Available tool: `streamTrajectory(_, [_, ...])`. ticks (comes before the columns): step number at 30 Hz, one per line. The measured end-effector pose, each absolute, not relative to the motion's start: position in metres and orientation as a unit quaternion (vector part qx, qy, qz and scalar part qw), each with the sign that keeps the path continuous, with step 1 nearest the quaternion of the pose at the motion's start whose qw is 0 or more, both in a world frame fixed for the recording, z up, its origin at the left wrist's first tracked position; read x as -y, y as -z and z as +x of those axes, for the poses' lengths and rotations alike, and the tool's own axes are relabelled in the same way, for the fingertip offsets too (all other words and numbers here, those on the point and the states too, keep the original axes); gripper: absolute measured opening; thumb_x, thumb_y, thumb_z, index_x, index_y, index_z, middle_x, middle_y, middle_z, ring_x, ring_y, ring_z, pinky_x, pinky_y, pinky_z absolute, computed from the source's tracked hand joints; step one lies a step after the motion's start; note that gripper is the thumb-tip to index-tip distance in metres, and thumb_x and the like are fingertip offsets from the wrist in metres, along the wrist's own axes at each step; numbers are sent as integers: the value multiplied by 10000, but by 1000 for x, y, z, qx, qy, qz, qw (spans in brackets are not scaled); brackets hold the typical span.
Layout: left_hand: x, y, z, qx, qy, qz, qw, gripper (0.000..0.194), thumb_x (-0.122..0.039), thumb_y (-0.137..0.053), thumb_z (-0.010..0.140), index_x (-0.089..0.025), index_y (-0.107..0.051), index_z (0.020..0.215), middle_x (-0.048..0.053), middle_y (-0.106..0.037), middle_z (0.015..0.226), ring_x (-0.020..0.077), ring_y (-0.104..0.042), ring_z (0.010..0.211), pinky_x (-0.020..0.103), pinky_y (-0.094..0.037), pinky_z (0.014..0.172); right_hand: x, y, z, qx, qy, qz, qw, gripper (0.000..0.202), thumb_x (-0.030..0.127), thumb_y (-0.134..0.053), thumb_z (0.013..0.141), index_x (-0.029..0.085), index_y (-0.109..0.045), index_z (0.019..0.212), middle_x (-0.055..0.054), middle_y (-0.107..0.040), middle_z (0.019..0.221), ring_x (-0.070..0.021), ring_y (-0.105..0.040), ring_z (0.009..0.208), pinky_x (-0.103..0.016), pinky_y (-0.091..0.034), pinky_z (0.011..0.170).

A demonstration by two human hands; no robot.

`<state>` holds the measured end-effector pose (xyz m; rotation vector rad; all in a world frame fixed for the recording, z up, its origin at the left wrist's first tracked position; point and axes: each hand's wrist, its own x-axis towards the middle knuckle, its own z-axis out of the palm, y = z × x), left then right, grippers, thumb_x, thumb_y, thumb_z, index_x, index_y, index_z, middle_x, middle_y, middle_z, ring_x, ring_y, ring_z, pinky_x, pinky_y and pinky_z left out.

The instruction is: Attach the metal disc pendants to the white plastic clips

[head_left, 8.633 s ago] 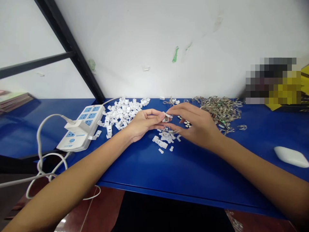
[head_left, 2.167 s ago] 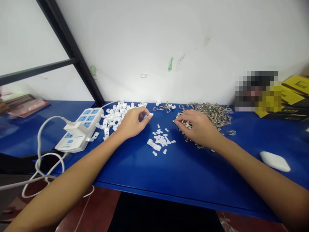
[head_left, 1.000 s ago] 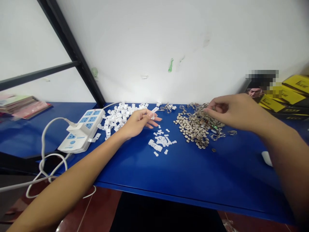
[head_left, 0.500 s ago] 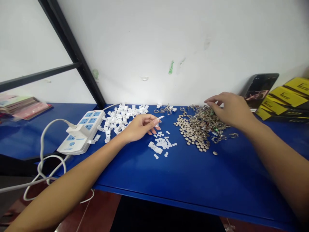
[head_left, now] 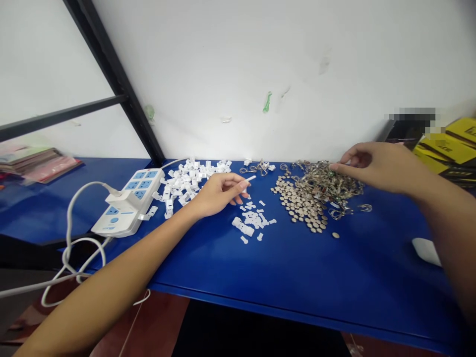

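Observation:
My left hand is closed on a small white plastic piece, just above the blue table. Below its fingers lie small white tabs and a white part. My right hand is over the right side of a tangled heap of wire pieces; its thumb and forefinger come close together at the heap, and whether anything is between them is too small to tell. Round silver cells spread out left of the heap. A pile of white plastic housings lies left of my left hand.
A white power strip with a plug and looped cable stands at the left. Yellow and black boxes and a partly hidden dark phone are at the right. A white object sits beside my right forearm.
My right hand has moved right and slightly down along the wire heap. A white object now shows beside my right forearm. My left hand still holds the white piece.

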<state>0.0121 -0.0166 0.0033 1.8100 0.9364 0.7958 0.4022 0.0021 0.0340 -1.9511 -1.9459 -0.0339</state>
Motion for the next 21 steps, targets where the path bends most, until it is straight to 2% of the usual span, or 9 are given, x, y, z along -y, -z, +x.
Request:
streamTrajectory(5, [16, -4, 12, -381, -321, 739, 453, 337, -473, -618, 992, -170, -735, 1079, 108, -777, 944, 173, -724, 754, 312, -599, 697, -2, -35, 394, 708, -10, -694, 133, 390, 607, -695, 809, 218, -727, 804, -34, -725, 723, -212, -644, 676, -356, -433, 670])
streamTrajectory(10, [16, -4, 13, -387, -317, 741, 447, 344, -478, -621, 989, -169, -735, 1090, 108, -779, 941, 175, -726, 746, 319, -605, 696, 2, -37, 383, 676, -23, -722, 149, 221, 423, -721, 811, 207, -722, 767, -35, -734, 739, -206, -658, 699, -344, -444, 695])
streamTrajectory(14, [16, -3, 12, -388, -305, 747, 447, 348, -493, -619, 988, -183, -740, 1090, 107, -782, 961, 181, -734, 772, 318, -608, 702, 3, -34, 377, 661, -3, -735, 147, 321, 535, -748, 775, 219, -697, 765, -45, -728, 731, -227, -642, 700, -357, -430, 661])
streamTrajectory(16, [16, -2, 12, -389, -303, 746, 448, 343, -493, -622, 986, -185, -740, 1080, 105, -782, 957, 178, -733, 770, 316, -608, 701, 3, -31, 376, 664, -4, -735, 137, 327, 542, -738, 776, 222, -679, 739, -47, -719, 709, -232, -632, 685, -363, -421, 645])
streamTrajectory(21, [16, -5, 12, -384, -324, 736, 454, 340, -482, -627, 985, -175, -736, 1084, 101, -779, 939, 169, -722, 744, 311, -600, 691, 4, -33, 372, 644, -1, -734, 217, 273, 503, -711, 756, 230, -693, 742, -43, -726, 748, -241, -652, 700, -363, -427, 647])
